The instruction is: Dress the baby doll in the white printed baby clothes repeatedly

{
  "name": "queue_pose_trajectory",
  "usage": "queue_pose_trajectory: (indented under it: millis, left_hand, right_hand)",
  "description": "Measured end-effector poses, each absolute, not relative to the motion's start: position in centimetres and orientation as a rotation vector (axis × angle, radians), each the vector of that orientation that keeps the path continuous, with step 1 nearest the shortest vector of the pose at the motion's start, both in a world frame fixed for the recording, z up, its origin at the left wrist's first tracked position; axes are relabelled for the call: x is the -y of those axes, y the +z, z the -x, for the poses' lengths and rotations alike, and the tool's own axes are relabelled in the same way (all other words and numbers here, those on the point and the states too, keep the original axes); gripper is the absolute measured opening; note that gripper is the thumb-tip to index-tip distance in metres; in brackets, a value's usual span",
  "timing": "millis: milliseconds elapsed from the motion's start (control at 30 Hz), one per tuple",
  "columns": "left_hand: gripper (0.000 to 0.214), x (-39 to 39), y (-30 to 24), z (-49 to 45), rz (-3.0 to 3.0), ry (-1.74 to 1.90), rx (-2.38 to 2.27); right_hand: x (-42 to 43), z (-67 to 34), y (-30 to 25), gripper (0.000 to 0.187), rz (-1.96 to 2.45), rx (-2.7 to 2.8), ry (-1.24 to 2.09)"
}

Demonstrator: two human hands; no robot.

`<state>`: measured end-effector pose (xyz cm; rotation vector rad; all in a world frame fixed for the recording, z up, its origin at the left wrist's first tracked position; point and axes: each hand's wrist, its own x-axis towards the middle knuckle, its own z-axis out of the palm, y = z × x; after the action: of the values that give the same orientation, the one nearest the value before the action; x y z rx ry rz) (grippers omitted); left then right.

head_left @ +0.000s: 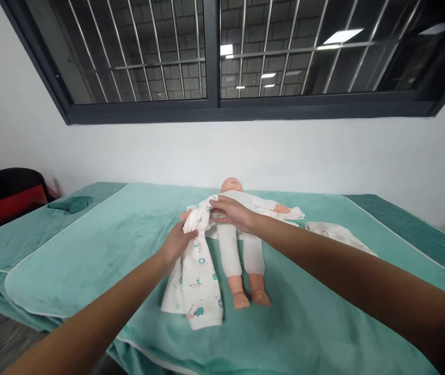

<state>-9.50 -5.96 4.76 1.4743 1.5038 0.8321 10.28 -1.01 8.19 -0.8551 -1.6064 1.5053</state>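
Observation:
A baby doll [229,255] dressed in white lies on its back, head toward the wall, bare feet toward me. Over its arm on the left side of the view hangs a white printed baby garment [202,276] with small green figures. My left hand [175,240] pinches this garment around its middle. Higher up, beside the doll's torso, my right hand [232,211] has its fingers closed on the garment's upper end. Folds of cloth and my fingers hide most of that doll arm; only a bit of its hand shows. White cloth also lies spread beneath the doll's other arm.
The doll rests on a teal plush cover [89,255] over a bed or table. To the doll's right lies a folded white cloth [335,233]. A black and red object [9,195] stands at the far left. Behind are a white wall and a barred window [212,109].

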Motion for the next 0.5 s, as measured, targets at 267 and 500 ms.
queue_pose_trajectory:
  millis: [267, 500]
  left_hand:
    - [0.042, 4.2, 1.1, 6.0, -1.917, 0.982, -1.521]
    - [0.059, 1.7, -0.1, 1.3, -1.017, 0.869, -0.985]
  right_hand:
    - [-9.5, -17.0, 4.8, 0.042, 1.504, 1.835, 0.402]
    - [-16.4, -21.8, 1.4, 0.072, 1.751, 1.829, 0.639]
